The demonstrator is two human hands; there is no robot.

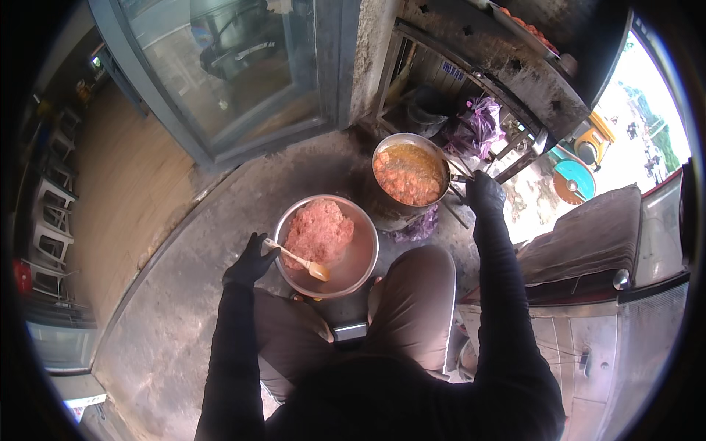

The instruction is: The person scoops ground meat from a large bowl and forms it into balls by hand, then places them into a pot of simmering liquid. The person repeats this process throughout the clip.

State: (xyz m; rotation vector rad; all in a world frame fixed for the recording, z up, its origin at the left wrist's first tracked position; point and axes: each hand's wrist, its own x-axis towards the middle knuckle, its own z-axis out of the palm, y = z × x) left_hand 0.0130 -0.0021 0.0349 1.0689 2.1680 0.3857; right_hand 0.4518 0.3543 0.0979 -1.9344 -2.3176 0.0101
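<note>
Before me on the floor stands a round metal bowl (361, 270) with a mound of pink minced meat (320, 229). A light-coloured spoon (300, 259) leans across its left rim, the bowl of the spoon inside. My left hand (248, 264), black-gloved, is at the spoon's handle end, thumb and fingers on either side of it; whether it grips the handle is unclear. Ahead and to the right, orange-brown pieces (411, 182) lie in foamy yellowish liquid in a deep metal pan (380, 193). My right hand (485, 193), also black-gloved, is closed around the pan's handle (458, 178).
Purple plastic bags (480, 129) lie behind the pan, near a dark pot (427, 110) under a sooty metal stand (496, 66). A glass-paned door (237, 71) stands at the front left. Stools (52, 220) line the far left. A metal cabinet (573, 353) is at my right.
</note>
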